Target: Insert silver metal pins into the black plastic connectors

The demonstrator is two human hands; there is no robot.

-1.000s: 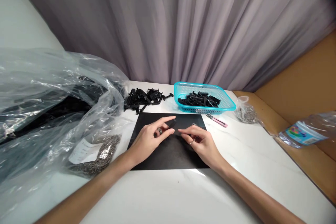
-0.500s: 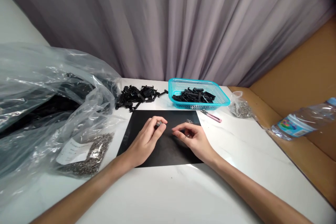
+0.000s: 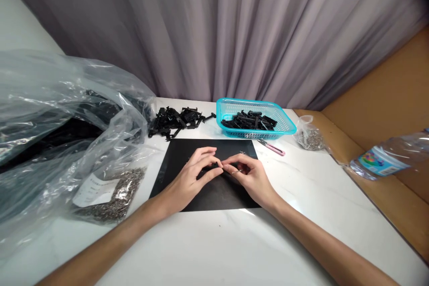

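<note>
My left hand point(image 3: 194, 178) and my right hand point(image 3: 250, 176) meet fingertip to fingertip above a black mat point(image 3: 204, 203). On the left, thumb and forefinger close in a pinch while the other fingers curve loosely above; what they hold is too small to make out. The thumb and forefinger of my right hand are pinched at the same spot. A thin, shiny metal piece point(image 3: 236, 171) shows against the curled fingers of my right hand. Just behind that hand, small metal pieces point(image 3: 242, 153) lie on the mat, mostly hidden.
Black plastic parts point(image 3: 177, 120) are heaped behind the mat. More fill a blue basket point(image 3: 290, 130), with a pink cutter point(image 3: 273, 147) before it. Bags of small metal pieces stand left point(image 3: 125, 196) and right point(image 3: 311, 138). A large plastic bag point(image 3: 110, 71) and a bottle point(image 3: 380, 161) flank the table.
My left hand has moved right, and its fingertips now touch those of my right hand, where a gap was before. My right hand has barely moved. The view has shifted slightly.
</note>
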